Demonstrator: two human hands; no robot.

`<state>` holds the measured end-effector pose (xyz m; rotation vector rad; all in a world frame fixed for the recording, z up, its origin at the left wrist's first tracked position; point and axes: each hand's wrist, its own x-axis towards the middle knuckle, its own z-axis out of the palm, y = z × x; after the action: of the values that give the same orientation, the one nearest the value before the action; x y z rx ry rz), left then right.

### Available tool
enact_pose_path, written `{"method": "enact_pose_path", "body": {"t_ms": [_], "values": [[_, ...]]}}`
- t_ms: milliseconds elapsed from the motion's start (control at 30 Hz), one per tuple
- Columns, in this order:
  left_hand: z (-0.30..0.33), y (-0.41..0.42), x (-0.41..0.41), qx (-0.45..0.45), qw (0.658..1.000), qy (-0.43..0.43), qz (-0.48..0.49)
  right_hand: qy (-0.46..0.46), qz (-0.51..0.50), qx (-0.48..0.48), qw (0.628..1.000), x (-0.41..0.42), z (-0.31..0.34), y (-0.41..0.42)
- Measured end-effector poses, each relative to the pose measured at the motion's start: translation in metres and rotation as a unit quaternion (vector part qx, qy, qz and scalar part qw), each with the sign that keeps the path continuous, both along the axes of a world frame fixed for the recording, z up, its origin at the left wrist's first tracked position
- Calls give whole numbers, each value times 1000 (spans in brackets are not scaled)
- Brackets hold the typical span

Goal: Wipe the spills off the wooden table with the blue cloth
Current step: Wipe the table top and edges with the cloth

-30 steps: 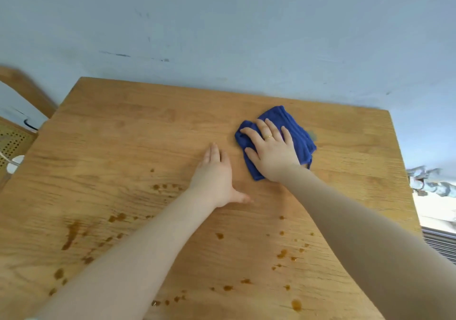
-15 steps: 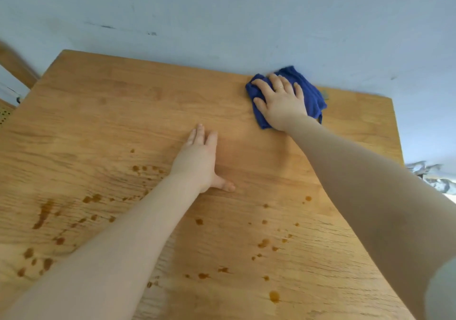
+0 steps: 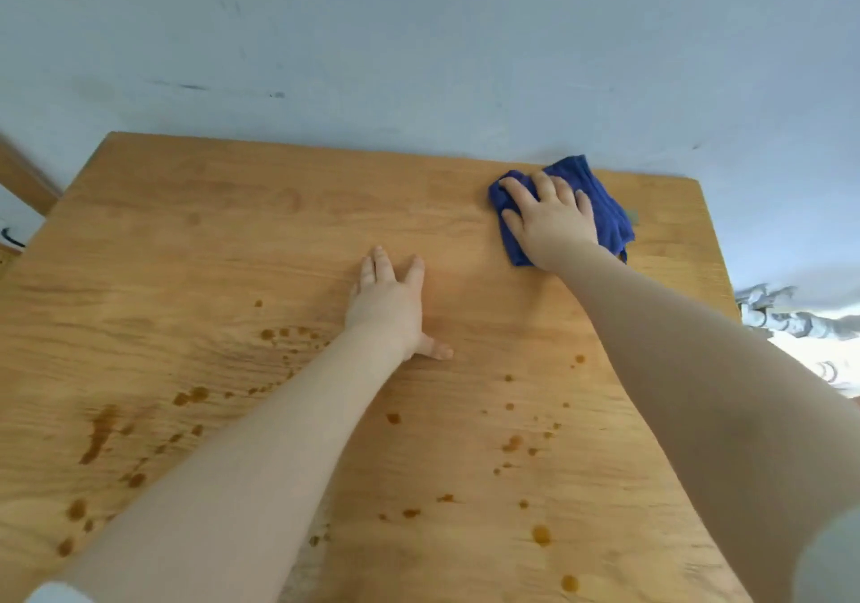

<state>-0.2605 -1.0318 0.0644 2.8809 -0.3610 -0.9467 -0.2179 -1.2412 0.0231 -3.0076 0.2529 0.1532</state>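
Note:
The blue cloth [image 3: 605, 211] lies bunched at the far right of the wooden table [image 3: 232, 239], close to the back edge. My right hand [image 3: 551, 220] presses flat on top of it, fingers spread over the fabric. My left hand [image 3: 391, 304] rests palm down on bare wood at the table's middle, holding nothing. Brown spills [image 3: 100, 435] streak the near left of the table, and brown drops [image 3: 514, 442] dot the near right, both apart from the cloth.
A pale blue wall [image 3: 419, 44] stands right behind the table's back edge. A wooden piece [image 3: 23, 179] shows at the far left. Grey and white objects [image 3: 791, 318] lie beyond the table's right edge.
My right hand has pushed the blue cloth away from me and to the right, up to the back edge. My left hand has stayed flat on the wood.

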Motion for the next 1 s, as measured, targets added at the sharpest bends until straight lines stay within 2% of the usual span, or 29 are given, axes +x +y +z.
{"method": "enact_pose_path", "body": {"t_ms": [100, 267, 400, 633, 767, 867, 933, 1000], "values": [[3, 2, -6, 7, 1000, -8, 0, 33, -16, 16, 999, -33, 2, 19], [14, -3, -4, 25, 1000, 0, 1, 66, 65, 6, 996, -101, 11, 27], [12, -1, -4, 20, 1000, 9, 5, 58, 88, 9, 994, -74, 10, 4], [9, -7, -8, 50, 999, 8, 12, 21, 36, 21, 999, 0, -2, -56], [22, -30, -24, 71, 997, -27, -6, 21, 62, 16, 998, -46, 1, -63], [24, -59, -35, 34, 999, -40, -9, 32, 136, 13, 990, -95, 7, -78], [24, -82, -45, 22, 999, -45, -7, 49, 183, 15, 982, -106, 9, -97], [22, -103, -55, 21, 995, -86, -38, 28, 182, 17, 983, -94, 6, -113]]}}
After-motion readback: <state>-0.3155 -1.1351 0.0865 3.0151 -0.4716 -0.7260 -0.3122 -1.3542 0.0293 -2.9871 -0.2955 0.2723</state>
